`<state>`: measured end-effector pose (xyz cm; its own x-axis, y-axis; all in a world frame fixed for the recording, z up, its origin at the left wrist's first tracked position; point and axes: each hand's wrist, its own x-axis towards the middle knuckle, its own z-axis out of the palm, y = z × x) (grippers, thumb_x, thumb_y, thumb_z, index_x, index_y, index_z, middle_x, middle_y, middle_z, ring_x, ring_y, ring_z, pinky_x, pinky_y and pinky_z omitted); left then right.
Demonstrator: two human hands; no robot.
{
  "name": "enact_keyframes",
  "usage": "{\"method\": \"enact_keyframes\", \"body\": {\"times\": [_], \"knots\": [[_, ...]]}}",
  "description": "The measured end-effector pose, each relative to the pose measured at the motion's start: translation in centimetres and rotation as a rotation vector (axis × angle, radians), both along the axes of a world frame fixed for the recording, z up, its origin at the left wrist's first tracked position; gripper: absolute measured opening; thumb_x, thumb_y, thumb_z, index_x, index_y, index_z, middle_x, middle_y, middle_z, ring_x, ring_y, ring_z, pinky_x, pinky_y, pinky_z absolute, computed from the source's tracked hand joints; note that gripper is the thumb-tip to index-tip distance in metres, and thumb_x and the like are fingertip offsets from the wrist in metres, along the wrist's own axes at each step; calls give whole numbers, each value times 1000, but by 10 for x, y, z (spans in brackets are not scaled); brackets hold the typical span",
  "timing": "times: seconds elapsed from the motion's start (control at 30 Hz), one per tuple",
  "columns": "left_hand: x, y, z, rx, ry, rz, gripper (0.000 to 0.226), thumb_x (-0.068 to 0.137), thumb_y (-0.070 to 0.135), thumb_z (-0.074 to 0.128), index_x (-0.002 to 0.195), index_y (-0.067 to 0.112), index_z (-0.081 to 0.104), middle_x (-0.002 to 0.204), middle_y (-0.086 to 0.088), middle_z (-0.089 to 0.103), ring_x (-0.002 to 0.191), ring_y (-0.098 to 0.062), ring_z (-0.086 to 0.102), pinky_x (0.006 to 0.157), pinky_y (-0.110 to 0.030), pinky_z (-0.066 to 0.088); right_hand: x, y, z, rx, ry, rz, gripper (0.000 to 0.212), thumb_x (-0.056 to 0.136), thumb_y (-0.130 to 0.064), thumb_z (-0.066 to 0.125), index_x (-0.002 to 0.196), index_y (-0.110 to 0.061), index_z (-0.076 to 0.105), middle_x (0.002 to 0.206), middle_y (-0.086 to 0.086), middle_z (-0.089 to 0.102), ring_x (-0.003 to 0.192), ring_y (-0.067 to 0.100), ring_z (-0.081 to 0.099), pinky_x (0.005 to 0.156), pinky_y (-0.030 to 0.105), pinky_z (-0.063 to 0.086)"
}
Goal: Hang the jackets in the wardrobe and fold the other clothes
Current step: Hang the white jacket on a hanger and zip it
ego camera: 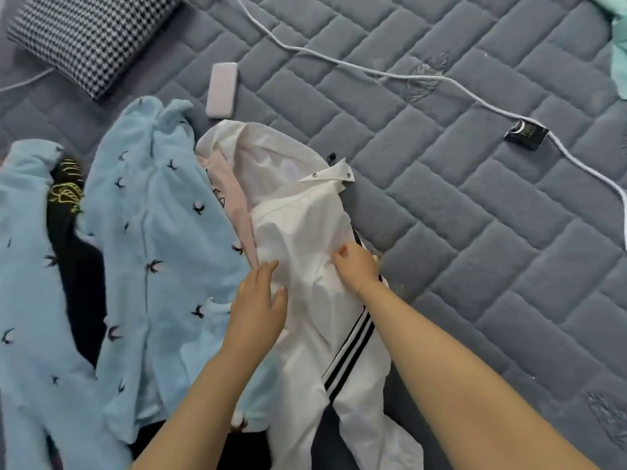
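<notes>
Rightward, bare quilted mattress (475, 205) borders the white jacket (305, 232) under both hands.

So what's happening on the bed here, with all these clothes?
A person is sorting clothes on a grey quilted bed. Both hands are on a white jacket with black stripes: the left hand lies flat on it, the right hand pinches the fabric. Beside it lies a light blue fleece garment, unfolded. Nothing looks hung or folded yet.
</notes>
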<state>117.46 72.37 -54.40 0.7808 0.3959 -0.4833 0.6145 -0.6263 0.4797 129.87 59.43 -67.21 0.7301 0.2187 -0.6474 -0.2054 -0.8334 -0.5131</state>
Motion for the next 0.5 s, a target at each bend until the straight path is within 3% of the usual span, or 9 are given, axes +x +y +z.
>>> {"method": "enact_keyframes", "body": {"times": [0.07, 0.2, 0.27, 0.37, 0.43, 0.5], "knots": [[12, 5, -14, -20, -18, 52, 47, 101, 21, 46, 146, 20, 36, 149, 1, 39, 137, -19, 34, 113, -34, 28, -17, -10, -11, -105, -40, 195, 30, 97, -24, 45, 67, -20, 47, 86, 8, 65, 92, 32, 58, 93, 35, 34], [51, 11, -44, 19, -96, 55, 58, 98, 26, 56, 148, 11, 32, 153, -5, 35, 142, -22, 29, 116, -33, 23, -60, -63, -21, -135, -71, 223, 27, 97, -15, 40, 70, -18, 40, 81, 6, 59, 81, 28, 56, 86, 38, 42], [81, 13, -67, 28, -110, 45, 69, 94, 34, 62, 150, 10, 30, 156, -9, 30, 146, -24, 23, 119, -38, 18, -75, -89, -25, -128, -28, 179, 13, 97, -17, 43, 85, -14, 48, 87, 4, 59, 85, 27, 58, 78, 35, 43], [113, 12, -106, 91, 84, -22, 85, 84, 54, 66, 151, 23, 24, 157, -6, 21, 147, -28, 15, 118, -51, 15, -104, -121, -25, -174, 15, 110, 13, 97, -26, 48, 89, -16, 44, 91, 0, 58, 84, 25, 58, 68, 32, 35], [113, 4, -127, 203, 236, -84, 74, 83, 57, 65, 144, 30, 34, 148, -4, 31, 139, -29, 25, 112, -54, 23, -125, -143, -27, -195, 91, 8, 23, 96, -32, 52, 81, -16, 43, 80, -3, 57, 75, 22, 57, 65, 32, 38], [100, -4, -144, 269, 234, -118, 43, 89, 44, 63, 127, 27, 52, 134, -5, 47, 125, -30, 40, 98, -48, 33, -138, -164, -27, -162, 226, -136, 26, 92, -32, 57, 76, -13, 50, 69, -2, 58, 65, 15, 53, 61, 30, 41]]}}
